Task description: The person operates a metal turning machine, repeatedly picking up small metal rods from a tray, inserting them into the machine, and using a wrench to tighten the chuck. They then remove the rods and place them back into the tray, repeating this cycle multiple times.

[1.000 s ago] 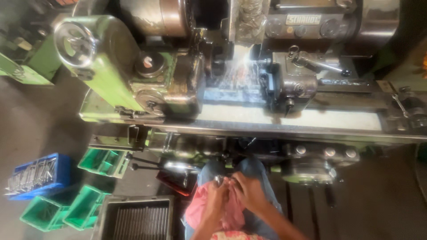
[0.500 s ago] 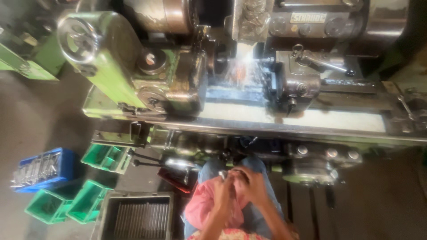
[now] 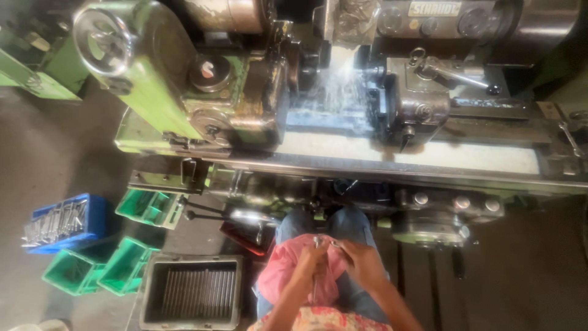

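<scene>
My left hand and my right hand meet over a pink cloth spread on my lap. Between the fingers of both hands is a small shiny metal part, which they grip together. The cloth hangs under and to the left of the hands. My knees in blue jeans point toward the green lathe in front of me.
The lathe bed runs across the view, with shiny swarf at its middle. On the floor to the left stand a blue crate of metal parts, green bins and a grey tray of rods.
The view has shifted slightly; my hands stay together on the cloth, working the small metal part, with little other movement.
</scene>
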Demonstrator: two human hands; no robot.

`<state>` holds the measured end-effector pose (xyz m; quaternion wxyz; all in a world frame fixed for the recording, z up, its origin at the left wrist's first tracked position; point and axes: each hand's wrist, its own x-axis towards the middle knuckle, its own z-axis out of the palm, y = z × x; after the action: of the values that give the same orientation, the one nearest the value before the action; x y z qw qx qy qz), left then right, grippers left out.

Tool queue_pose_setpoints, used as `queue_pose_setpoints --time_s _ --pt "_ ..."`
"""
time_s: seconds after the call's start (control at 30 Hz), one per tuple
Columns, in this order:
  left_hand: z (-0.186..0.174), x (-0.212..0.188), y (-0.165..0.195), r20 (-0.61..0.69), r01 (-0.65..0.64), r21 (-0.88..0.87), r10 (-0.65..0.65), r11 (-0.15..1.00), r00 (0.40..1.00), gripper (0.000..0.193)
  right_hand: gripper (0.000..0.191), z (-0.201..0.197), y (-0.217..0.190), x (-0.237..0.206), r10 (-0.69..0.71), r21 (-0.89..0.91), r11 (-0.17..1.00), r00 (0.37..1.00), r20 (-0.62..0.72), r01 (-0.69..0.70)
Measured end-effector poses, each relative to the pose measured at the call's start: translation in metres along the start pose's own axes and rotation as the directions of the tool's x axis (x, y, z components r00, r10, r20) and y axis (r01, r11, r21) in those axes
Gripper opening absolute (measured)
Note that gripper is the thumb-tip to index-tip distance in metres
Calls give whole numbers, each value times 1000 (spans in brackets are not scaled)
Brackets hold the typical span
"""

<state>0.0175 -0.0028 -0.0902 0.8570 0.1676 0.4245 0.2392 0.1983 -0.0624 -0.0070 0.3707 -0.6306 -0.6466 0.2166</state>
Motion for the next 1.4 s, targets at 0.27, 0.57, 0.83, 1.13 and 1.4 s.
queue_pose_setpoints --time_s 0.27,0.57,0.83,1.13,1.4 --pt "22 -28 18 68 85 -47 -82 995 994 31 25 -7 -2 8 -86 -19 996 995 43 87" --pt "41 -57 33 114 123 144 -140 982 984 20 19 -35 14 8 -271 -171 929 919 286 327" --pt "34 -58 40 130 56 82 -67 995 989 3 28 -47 -2 23 -142 -235 933 878 457 273" --pt "53 -36 30 45 -197 162 192 967 980 8 28 -45 -17 38 -430 -199 882 902 29 427" --pt "69 -46 13 -92 -182 -61 176 981 980 2 29 -56 -34 44 -537 -283 827 831 -147 485"
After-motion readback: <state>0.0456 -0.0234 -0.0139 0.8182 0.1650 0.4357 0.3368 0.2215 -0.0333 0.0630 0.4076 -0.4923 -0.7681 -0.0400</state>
